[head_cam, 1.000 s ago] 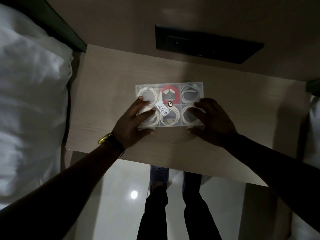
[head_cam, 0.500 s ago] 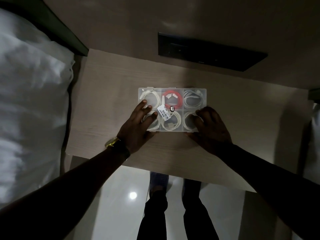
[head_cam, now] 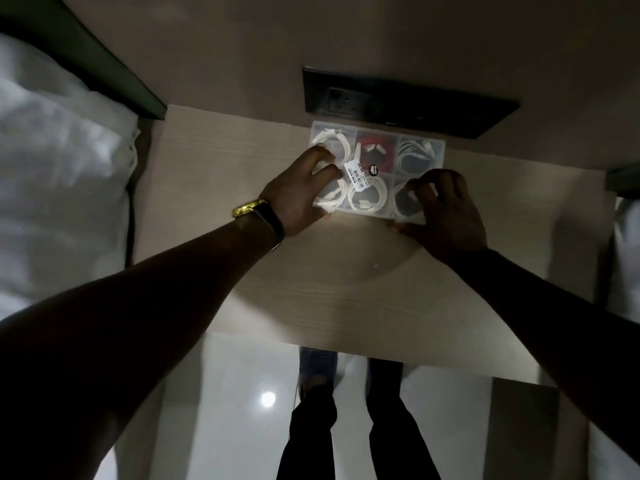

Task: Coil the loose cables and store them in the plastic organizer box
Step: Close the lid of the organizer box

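Box (head_cam: 420, 142): clear, lid shut, lying at the table's (head_cam: 221, 188) far edge, under a dark wall panel (head_cam: 408, 105).
Cables: white coils (head_cam: 367, 197) in five cells — a red coil (head_cam: 375, 155) top middle.
Left hand (head_cam: 298, 195): fingers spread flat on the lid.
Right hand (head_cam: 446, 211): fingers curled, clasping the near right corner.

A clear plastic organizer box (head_cam: 420, 137) holding white coiled cables (head_cam: 367, 195) and one red coiled cable (head_cam: 374, 151) sits on a pale wood-grain table (head_cam: 221, 168); a gold wristwatch (head_cam: 247, 207) gleams nearby.
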`<action>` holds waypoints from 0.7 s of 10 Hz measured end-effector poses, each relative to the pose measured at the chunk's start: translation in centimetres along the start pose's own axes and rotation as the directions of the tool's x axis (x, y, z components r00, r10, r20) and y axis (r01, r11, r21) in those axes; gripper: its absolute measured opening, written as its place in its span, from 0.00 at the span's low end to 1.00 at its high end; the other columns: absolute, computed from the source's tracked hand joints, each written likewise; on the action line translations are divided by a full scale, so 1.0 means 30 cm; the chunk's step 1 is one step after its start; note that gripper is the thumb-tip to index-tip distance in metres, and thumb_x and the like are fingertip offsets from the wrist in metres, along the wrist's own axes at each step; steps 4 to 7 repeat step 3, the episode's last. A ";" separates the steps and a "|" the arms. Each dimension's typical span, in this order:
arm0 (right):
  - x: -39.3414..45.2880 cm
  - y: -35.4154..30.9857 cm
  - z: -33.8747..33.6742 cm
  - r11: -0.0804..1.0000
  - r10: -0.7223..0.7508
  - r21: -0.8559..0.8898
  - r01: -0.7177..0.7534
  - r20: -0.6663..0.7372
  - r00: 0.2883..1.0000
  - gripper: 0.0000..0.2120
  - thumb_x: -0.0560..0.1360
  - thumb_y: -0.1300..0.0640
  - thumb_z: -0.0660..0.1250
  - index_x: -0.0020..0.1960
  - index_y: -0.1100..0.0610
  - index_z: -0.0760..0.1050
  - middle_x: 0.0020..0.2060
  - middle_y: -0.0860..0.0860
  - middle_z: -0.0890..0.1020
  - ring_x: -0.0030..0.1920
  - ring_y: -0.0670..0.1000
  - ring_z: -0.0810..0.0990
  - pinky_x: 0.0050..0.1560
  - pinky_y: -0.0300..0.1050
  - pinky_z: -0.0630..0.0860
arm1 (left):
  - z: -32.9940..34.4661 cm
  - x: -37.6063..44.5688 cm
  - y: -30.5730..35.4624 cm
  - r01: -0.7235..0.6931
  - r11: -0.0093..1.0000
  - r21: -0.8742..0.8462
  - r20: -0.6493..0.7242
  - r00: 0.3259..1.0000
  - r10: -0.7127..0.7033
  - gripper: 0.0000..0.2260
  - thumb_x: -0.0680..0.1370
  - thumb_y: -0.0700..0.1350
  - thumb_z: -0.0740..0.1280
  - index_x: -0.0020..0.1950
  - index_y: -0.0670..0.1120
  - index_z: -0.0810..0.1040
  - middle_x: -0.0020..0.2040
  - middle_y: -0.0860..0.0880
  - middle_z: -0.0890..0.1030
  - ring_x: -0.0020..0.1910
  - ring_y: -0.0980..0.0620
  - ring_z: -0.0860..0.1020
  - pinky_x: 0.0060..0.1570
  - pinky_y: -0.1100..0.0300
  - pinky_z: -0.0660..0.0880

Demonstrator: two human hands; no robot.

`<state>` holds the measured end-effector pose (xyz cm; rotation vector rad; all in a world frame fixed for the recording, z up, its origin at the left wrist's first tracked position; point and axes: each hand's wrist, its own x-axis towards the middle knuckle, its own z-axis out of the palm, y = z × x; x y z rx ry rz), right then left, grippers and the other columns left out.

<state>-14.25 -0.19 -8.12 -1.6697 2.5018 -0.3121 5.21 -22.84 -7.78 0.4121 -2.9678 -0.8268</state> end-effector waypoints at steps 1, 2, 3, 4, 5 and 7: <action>-0.001 -0.010 -0.021 1.000 -0.002 -0.012 0.003 0.048 0.999 0.35 0.66 0.39 0.75 0.64 0.58 0.70 0.60 0.60 0.73 0.63 0.63 0.69 0.57 0.57 0.74 | -0.003 -0.003 0.024 0.031 0.999 -0.012 0.030 0.999 -0.030 0.31 0.65 0.45 0.78 0.66 0.51 0.70 0.72 0.45 0.64 0.70 0.44 0.69 0.58 0.50 0.78; 0.022 -0.035 -0.062 0.999 0.039 -0.018 -0.037 0.152 0.988 0.37 0.63 0.41 0.77 0.65 0.57 0.69 0.62 0.59 0.72 0.65 0.63 0.68 0.58 0.58 0.75 | -0.019 0.006 0.041 0.062 0.998 -0.006 0.051 0.997 -0.062 0.32 0.65 0.45 0.79 0.66 0.50 0.70 0.72 0.46 0.63 0.70 0.44 0.69 0.58 0.49 0.78; 0.021 -0.091 -0.135 0.996 0.081 0.001 -0.084 0.230 0.970 0.40 0.63 0.42 0.78 0.69 0.56 0.68 0.65 0.58 0.71 0.67 0.62 0.67 0.61 0.59 0.74 | -0.069 0.024 0.117 0.089 0.994 0.069 0.122 0.988 -0.097 0.35 0.64 0.48 0.79 0.68 0.46 0.70 0.72 0.42 0.64 0.67 0.40 0.72 0.60 0.49 0.75; 0.021 -0.091 -0.135 0.996 0.081 0.001 -0.084 0.230 0.970 0.40 0.63 0.42 0.78 0.69 0.56 0.68 0.65 0.58 0.71 0.67 0.62 0.67 0.61 0.59 0.74 | -0.069 0.024 0.117 0.089 0.994 0.069 0.122 0.988 -0.097 0.35 0.64 0.48 0.79 0.68 0.46 0.70 0.72 0.42 0.64 0.67 0.40 0.72 0.60 0.49 0.75; 0.021 -0.091 -0.135 0.996 0.081 0.001 -0.084 0.230 0.970 0.40 0.63 0.42 0.78 0.69 0.56 0.68 0.65 0.58 0.71 0.67 0.62 0.67 0.61 0.59 0.74 | -0.069 0.024 0.117 0.089 0.994 0.069 0.122 0.988 -0.097 0.35 0.64 0.48 0.79 0.68 0.46 0.70 0.72 0.42 0.64 0.67 0.40 0.72 0.60 0.49 0.75; 0.021 -0.091 -0.135 0.996 0.081 0.001 -0.084 0.230 0.970 0.40 0.63 0.42 0.78 0.69 0.56 0.68 0.65 0.58 0.71 0.67 0.62 0.67 0.61 0.59 0.74 | -0.069 0.024 0.117 0.089 0.994 0.069 0.122 0.988 -0.097 0.35 0.64 0.48 0.79 0.68 0.46 0.70 0.72 0.42 0.64 0.67 0.40 0.72 0.60 0.49 0.75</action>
